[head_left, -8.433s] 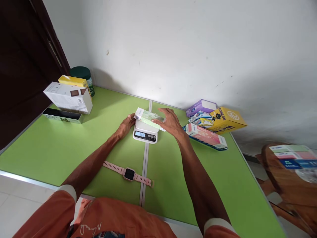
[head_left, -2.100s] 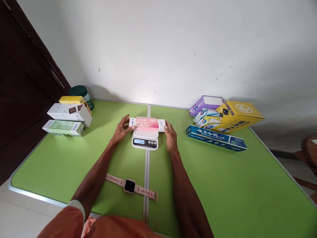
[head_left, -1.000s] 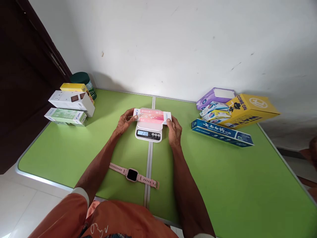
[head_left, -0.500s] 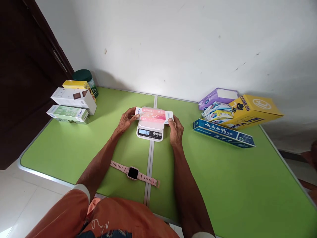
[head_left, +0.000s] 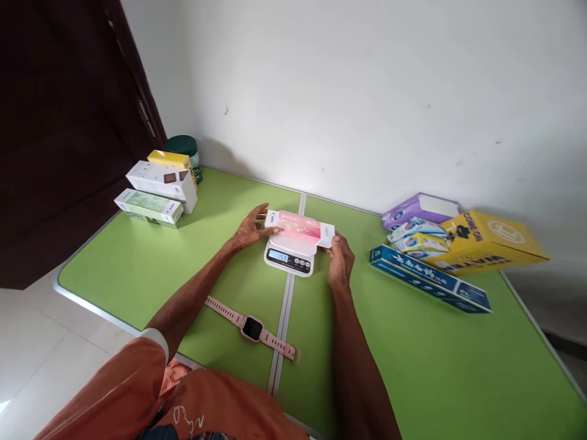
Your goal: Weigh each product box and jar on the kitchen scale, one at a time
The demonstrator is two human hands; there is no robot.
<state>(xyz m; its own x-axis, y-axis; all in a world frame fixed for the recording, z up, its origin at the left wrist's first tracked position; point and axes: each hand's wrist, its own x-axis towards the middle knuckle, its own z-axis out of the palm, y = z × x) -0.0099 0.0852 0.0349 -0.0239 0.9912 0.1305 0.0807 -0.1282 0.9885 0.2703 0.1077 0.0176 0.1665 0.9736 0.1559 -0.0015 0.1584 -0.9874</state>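
Note:
A pink and white flat carton [head_left: 300,228] lies across the plate of a small white kitchen scale [head_left: 288,264], whose lit display reads about 159. My left hand [head_left: 250,229] is at the carton's left end with fingers spread apart and the thumb at its front edge. At the other end, my right hand [head_left: 340,260] pinches the carton's corner between thumb and fingers; the fingertips are partly hidden beneath it. Nearer to me, a pink smartwatch [head_left: 252,329] rests stretched out, face up.
Left on the green table [head_left: 220,201] stand a green carton [head_left: 149,208], a white box [head_left: 160,182], a yellow box [head_left: 170,159] and a green-lidded jar [head_left: 182,145]. To the right are a blue toothpaste box [head_left: 426,278], a yellow box [head_left: 504,241], a purple pack [head_left: 422,209] and small packs [head_left: 419,235].
The view has shifted, so everything sits lower and further right. My left hand's fingers have spread from the carton's end. The scale's reading has dropped from about 173 to about 159.

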